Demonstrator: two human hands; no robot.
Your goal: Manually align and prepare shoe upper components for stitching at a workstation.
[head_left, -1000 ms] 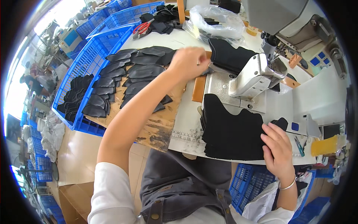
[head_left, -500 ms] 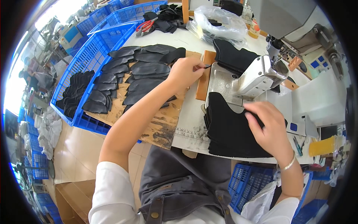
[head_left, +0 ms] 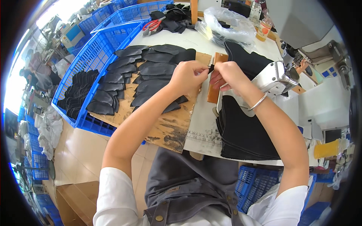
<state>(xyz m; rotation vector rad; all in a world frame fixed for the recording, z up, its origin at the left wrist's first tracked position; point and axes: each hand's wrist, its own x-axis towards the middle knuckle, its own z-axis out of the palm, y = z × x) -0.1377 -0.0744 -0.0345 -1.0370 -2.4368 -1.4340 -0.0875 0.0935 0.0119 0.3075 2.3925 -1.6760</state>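
Note:
My left hand (head_left: 185,78) and my right hand (head_left: 229,76) meet over a brown wooden strip (head_left: 213,93). Their fingertips pinch a small black piece of material (head_left: 211,69) between them, most of it hidden. Close to the right wrist stands the white arm of a sewing machine (head_left: 270,78). Below my right forearm lies a stack of black cut fabric pieces (head_left: 243,133); another black fabric piece (head_left: 247,58) rests behind the right hand. Left of my hands, overlapping black curved pieces (head_left: 155,69) lie in rows on a stained tan board (head_left: 164,130).
A blue crate (head_left: 81,109) with dark pieces borders the board's left side. Farther back are red-handled cutters (head_left: 154,25), a clear plastic bag (head_left: 230,24) and a bottle (head_left: 263,29). A yellow container (head_left: 326,148) stands at the right; an open cardboard box (head_left: 77,203) is on the floor.
My right hand has left the fabric stack and moved up and left to meet my left hand at the small black piece. The view has shifted slightly.

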